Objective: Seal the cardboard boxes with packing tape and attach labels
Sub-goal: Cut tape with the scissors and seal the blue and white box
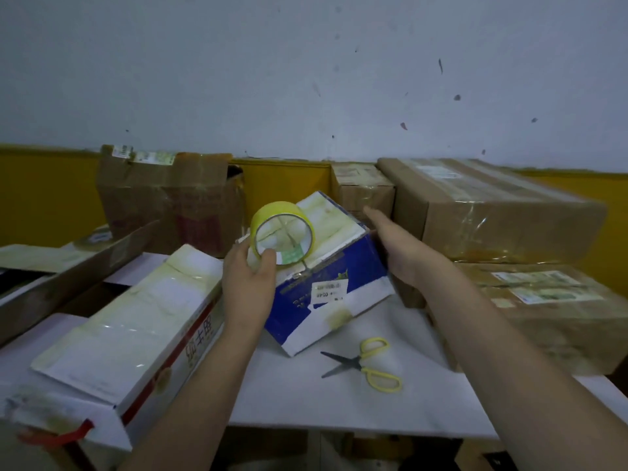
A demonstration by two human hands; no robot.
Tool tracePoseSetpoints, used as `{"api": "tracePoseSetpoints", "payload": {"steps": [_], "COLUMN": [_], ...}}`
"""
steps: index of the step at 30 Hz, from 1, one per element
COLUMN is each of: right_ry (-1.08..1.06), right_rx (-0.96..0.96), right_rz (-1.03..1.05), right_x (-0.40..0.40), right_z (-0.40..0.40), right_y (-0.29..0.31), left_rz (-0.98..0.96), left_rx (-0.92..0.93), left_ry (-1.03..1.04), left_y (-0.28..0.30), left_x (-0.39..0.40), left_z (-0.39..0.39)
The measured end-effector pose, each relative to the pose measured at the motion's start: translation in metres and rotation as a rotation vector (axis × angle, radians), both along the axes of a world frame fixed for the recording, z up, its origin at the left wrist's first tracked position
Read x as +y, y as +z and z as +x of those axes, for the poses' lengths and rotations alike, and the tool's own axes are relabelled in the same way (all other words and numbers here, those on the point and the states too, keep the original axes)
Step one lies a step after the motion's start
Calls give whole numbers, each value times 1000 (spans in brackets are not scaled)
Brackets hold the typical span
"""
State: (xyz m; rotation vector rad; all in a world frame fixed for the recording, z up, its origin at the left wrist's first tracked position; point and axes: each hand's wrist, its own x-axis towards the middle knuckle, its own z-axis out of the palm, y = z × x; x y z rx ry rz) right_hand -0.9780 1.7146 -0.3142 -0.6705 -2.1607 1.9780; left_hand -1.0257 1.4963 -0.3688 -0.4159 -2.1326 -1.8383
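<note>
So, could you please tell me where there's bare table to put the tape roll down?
Bare white table lies in front of the blue box, left of the scissors, right of the long white box. Behind and to the right, brown boxes crowd it.

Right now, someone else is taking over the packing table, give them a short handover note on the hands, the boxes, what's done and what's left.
Left hand grips the yellow tape roll over the blue and white box.
Right hand is open, flat against that box's right side, steadying it; the box sits tilted on the white table.
Scissors lie open on the table just in front.
Done: this box already carries tape on top and a small label on its front.
Left: finish this strip, cut it; whether the brown boxes need more I cannot tell.
</note>
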Motion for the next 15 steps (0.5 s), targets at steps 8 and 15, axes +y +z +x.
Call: {"api": "tracePoseSetpoints", "payload": {"steps": [8, 15], "right_ry": [-17, -149], "right_rx": [-124, -56], "right_rz": [196, 159], "right_x": [-2, 7], "right_z": [-12, -17], "right_y": [-32, -42], "left_rz": [-512, -455], "left_rx": [143, -1], "left_ry": [-47, -129], "left_y": [2, 22], "left_x": [9, 19], "left_z": [-20, -29]}}
